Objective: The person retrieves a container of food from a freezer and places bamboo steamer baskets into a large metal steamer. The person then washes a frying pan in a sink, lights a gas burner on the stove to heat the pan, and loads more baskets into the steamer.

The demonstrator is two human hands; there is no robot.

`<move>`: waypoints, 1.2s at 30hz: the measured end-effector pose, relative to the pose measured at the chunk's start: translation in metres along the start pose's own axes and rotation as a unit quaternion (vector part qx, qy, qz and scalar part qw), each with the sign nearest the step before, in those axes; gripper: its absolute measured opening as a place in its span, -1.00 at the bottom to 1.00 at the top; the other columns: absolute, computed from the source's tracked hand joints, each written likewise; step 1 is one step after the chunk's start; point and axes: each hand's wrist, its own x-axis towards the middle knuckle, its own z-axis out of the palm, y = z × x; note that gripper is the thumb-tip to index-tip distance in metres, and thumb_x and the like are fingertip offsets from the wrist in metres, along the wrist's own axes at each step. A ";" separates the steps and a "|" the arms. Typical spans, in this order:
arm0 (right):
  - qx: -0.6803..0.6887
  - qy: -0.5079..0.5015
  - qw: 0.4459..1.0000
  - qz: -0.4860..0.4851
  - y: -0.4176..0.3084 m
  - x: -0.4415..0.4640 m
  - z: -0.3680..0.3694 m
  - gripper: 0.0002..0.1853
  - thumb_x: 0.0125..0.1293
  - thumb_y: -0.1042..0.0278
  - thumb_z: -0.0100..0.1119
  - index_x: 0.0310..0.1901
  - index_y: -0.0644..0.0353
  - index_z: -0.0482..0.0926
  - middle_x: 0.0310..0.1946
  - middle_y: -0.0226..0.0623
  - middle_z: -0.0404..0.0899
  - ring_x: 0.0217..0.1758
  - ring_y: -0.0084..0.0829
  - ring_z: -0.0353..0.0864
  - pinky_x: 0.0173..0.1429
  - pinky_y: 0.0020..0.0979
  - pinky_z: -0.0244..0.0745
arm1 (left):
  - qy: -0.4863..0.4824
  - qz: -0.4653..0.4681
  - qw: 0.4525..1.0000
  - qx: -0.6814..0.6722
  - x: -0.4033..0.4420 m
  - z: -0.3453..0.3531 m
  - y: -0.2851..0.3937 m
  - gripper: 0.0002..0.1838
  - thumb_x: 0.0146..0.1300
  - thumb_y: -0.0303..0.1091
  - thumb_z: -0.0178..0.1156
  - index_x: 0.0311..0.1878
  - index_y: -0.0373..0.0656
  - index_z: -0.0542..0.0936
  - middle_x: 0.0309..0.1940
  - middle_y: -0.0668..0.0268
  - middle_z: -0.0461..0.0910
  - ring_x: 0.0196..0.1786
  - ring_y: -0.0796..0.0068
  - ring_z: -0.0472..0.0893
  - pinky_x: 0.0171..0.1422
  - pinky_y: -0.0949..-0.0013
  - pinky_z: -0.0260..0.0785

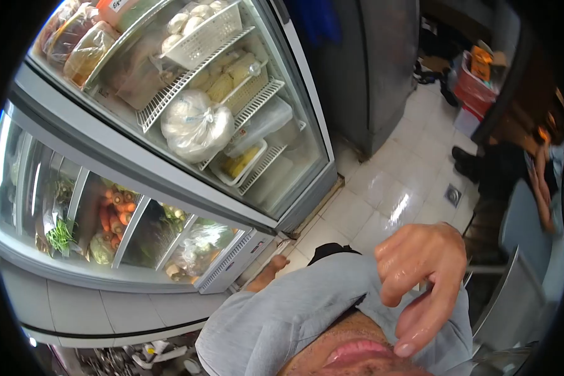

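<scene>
Well, through the head view I see the right hand (423, 269) raised before the grey shirt (282, 307), its skin glossy, one digit pointing to a corner of the mouth (360, 351). The other fingers curl narrowly; I cannot tell whether they hold anything. The shirt is worn, filling the bottom edge. Across from it, inside the glass-fronted fridge (150, 166), a knotted plastic bag (197, 128) sits at one end of a wire shelf (261, 104). Carrots (116, 213) lie beside a cabbage (102, 249) in the neighbouring section.
</scene>
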 end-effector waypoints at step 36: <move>0.105 0.218 0.802 0.546 0.279 -0.309 -0.416 -0.77 0.24 0.33 0.17 -0.13 0.26 0.54 -0.54 -0.53 0.39 -0.52 -0.71 0.29 -0.45 -0.62 0.21 | 0.829 -0.095 0.488 -0.254 0.044 -0.743 0.303 -0.74 0.12 -0.38 0.11 -0.16 -0.34 0.46 -0.35 0.06 0.55 -0.34 0.18 0.57 -0.20 0.23 0.42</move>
